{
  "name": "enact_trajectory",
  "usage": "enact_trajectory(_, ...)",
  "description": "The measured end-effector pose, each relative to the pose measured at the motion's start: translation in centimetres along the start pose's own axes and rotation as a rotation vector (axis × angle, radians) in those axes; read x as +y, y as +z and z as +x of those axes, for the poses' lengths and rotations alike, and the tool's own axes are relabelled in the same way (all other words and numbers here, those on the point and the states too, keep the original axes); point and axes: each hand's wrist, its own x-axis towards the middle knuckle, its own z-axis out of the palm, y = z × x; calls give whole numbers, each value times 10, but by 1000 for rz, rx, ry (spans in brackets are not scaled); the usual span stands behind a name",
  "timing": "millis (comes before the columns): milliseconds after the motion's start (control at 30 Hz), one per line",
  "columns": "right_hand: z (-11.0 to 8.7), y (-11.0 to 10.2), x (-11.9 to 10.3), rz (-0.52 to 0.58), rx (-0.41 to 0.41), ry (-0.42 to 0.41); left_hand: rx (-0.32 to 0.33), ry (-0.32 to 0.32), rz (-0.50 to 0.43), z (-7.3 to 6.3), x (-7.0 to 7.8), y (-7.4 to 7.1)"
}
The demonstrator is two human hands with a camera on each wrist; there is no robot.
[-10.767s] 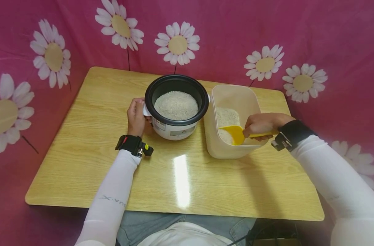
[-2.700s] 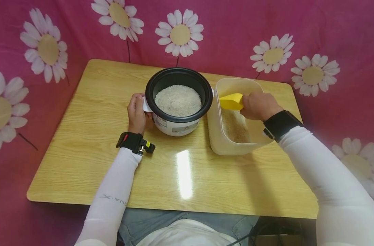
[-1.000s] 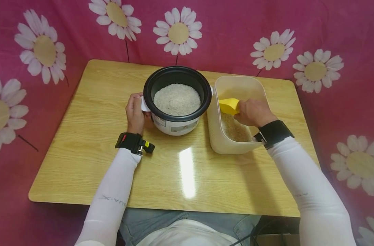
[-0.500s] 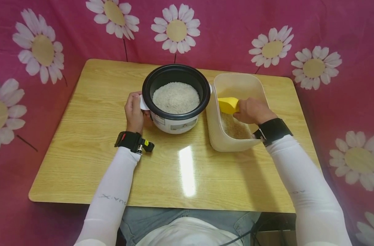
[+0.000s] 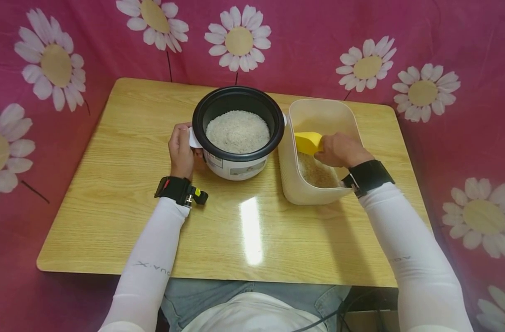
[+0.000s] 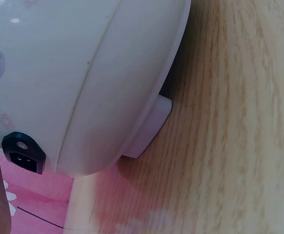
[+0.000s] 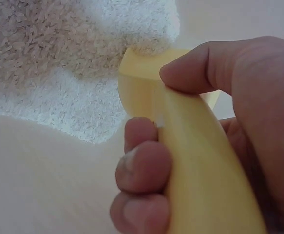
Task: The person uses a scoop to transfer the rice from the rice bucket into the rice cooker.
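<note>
A white rice cooker (image 5: 236,170) with a black inner pot stands on the table, and a mound of white rice (image 5: 237,132) fills much of the pot. My left hand (image 5: 181,150) grips the cooker's white side handle (image 5: 194,139). Right beside the cooker is a tall translucent bin (image 5: 310,196) with rice (image 7: 39,44) in its bottom. Inside the bin, my right hand (image 5: 339,150) holds a yellow scoop (image 5: 308,142) by its handle, fingers curled round it and thumb on top. In the right wrist view the scoop's head meets the rice.
The wooden table (image 5: 124,221) runs out to both sides, backed by a pink cloth (image 5: 302,46) printed with daisies. A black power socket (image 6: 24,153) shows on the cooker's side in the left wrist view. A dark cable (image 5: 319,323) hangs below the table's front edge.
Over the longer span, the scoop has gone from the bin's near side toward its far left and turned over. In the last half second almost nothing has moved; the left hand stays on the handle.
</note>
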Motion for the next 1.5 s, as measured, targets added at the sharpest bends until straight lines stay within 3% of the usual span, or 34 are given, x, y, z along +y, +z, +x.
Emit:
enact_trajectory(867, -1, -2, -1, 32, -29, 31, -1, 7, 8, -1, 1, 0)
enact_trajectory(1167, -2, -3, 0, 89, -63, 55, -7, -6, 7, -2, 2, 0)
enact_trajectory(1500, -2, -11, 1, 59, -48, -44, -2, -18, 12, -2, 3, 0)
